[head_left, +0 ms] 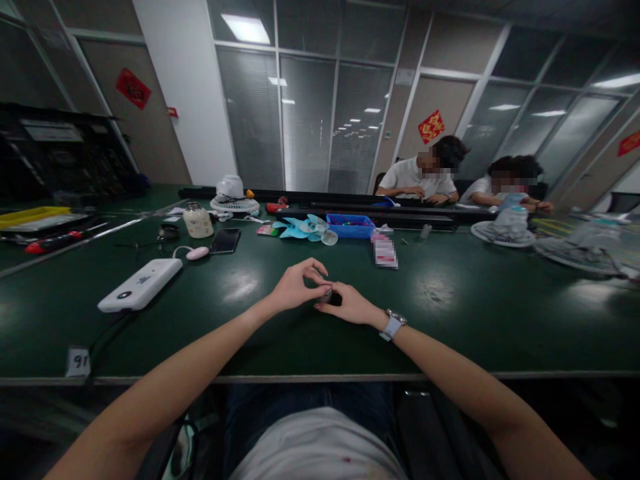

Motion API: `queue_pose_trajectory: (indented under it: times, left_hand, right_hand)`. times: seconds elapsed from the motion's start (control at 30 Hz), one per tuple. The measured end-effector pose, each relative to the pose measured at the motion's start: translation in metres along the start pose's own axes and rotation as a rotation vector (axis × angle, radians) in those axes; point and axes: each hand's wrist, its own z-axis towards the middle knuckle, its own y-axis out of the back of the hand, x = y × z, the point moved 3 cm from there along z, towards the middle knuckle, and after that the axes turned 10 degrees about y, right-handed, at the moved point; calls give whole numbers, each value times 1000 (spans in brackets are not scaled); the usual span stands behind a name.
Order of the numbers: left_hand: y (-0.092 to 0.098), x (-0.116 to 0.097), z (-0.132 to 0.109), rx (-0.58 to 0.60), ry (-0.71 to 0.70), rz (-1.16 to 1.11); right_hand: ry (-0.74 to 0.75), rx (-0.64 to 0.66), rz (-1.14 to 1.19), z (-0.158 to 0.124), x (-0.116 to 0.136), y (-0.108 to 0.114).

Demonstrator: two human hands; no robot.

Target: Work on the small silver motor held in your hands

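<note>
Above the green table [240, 340], my left hand [296, 287] and my right hand [351, 305] meet over a small grey round piece [327, 294]. Fingers of both hands pinch it from either side and cover most of it, so its kind cannot be made out. My left index finger arches over its top while the thumb presses its side. My right thumb lies low against it, with the index finger near its upper edge. A watch with a pale strap is on my right wrist.
Farther back are light blue fan blades [300, 228], a blue tray [350, 227] of small parts and a pink-white packet [385, 250]. A phone [225, 241], a jar [198, 221] and a white power bank-like box [143, 285] lie left. Two people sit across at the right.
</note>
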Motion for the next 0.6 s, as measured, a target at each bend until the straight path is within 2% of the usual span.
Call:
queue_pose_trajectory:
  times: [0.2, 0.6]
  left_hand:
    - [1, 1, -1, -62, 5, 16]
    - [-1, -1, -3, -83, 9, 24]
  right_hand:
    - [13, 0, 4, -1, -1, 0]
    - [13, 3, 29, 0, 1, 1]
